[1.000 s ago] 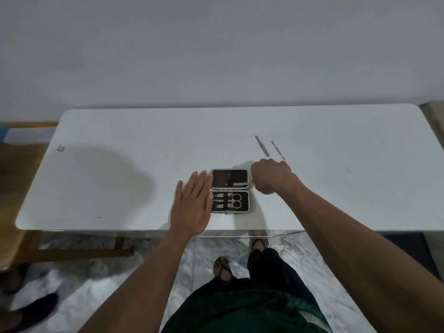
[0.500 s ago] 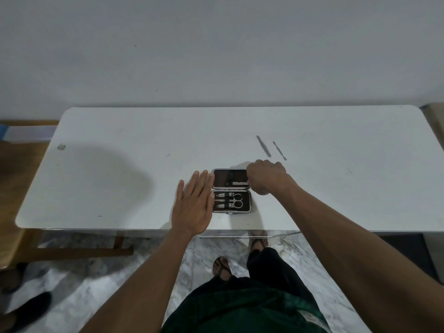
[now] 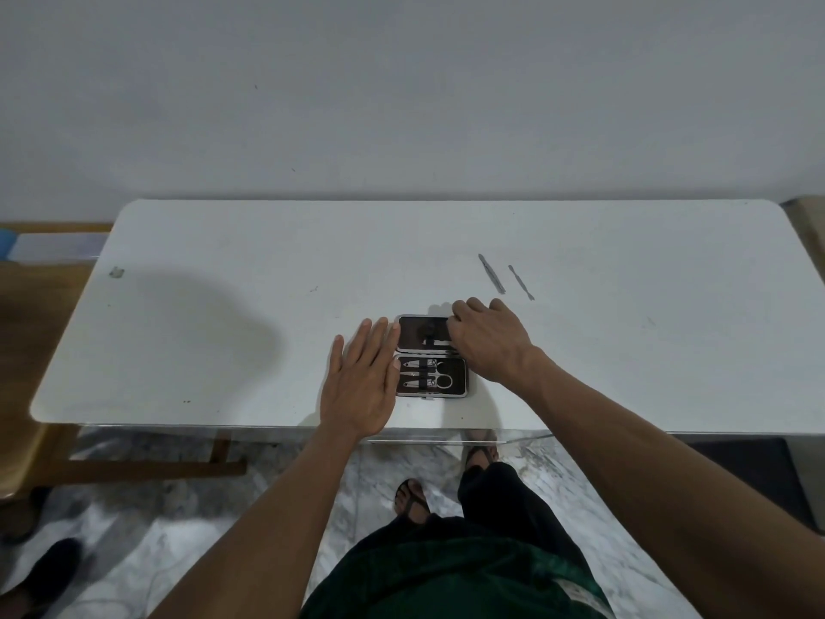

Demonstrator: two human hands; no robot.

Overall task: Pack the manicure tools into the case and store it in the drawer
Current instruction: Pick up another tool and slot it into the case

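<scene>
A dark manicure case [image 3: 431, 357] lies open on the white table [image 3: 223, 306], near its front edge. Its near half holds scissors, clippers and other tools under straps. My left hand [image 3: 364, 382] lies flat with fingers straight, touching the case's left side. Over the right end of the far half, my right hand [image 3: 486, 339] has its fingers curled on the end of a thin metal tool [image 3: 439, 343] that lies in that half. Two slim metal tools, one [image 3: 491, 273] beside the other [image 3: 521, 282], lie loose on the table behind my right hand.
A wall stands right behind the table. Wooden furniture [image 3: 27, 350] stands to the left. A pale strip [image 3: 428, 438] shows under the table's front edge, in front of my legs. A dark shoe [image 3: 49, 569] is on the marble floor at lower left.
My right hand has slid left from beside the case onto the right end of its far half. My left hand and the two loose tools have stayed in place.
</scene>
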